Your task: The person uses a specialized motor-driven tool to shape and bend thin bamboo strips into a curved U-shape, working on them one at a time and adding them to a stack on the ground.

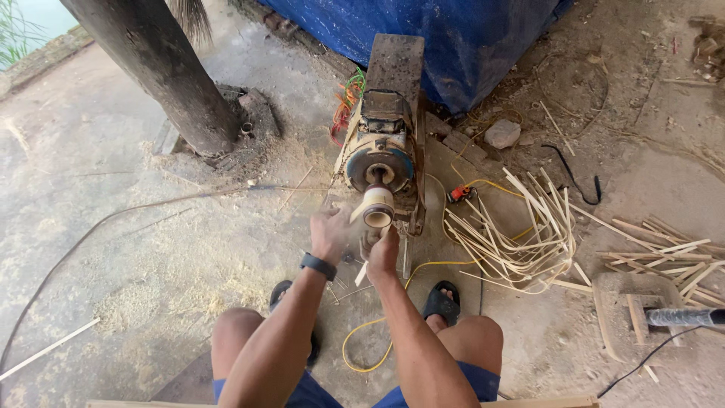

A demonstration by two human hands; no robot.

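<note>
The person sits low on the concrete floor (113, 227), knees apart, facing an old electric motor (381, 143) that stands near the far edge of the floor, just in front of a blue tarpaulin (468, 38); on the motor's shaft sits a pale cylinder-shaped workpiece (377, 205) with a dark hollow end, pointing toward the person.

The left hand (330, 234), with a black watch (318, 265) on the wrist, is just left of and slightly below the workpiece; its fingers are curled, but the motion blur hides whether they grip something, so I cannot tell. The right hand (384, 253) is directly under the workpiece, very close to it; it seems closed around a thin pale strip (362, 273) that sticks out downward, though the grip is partly hidden.

A yellow cable (370, 332) loops on the floor between the feet, which wear black sandals (442, 302); to the right of the motor lies a loose pile of pale bamboo strips (521, 234); more strips and a wooden block (634, 302) lie near the right edge; a dark tree trunk (162, 68) rises at the far left; sawdust (143, 295) covers the floor to the left of the knees.
</note>
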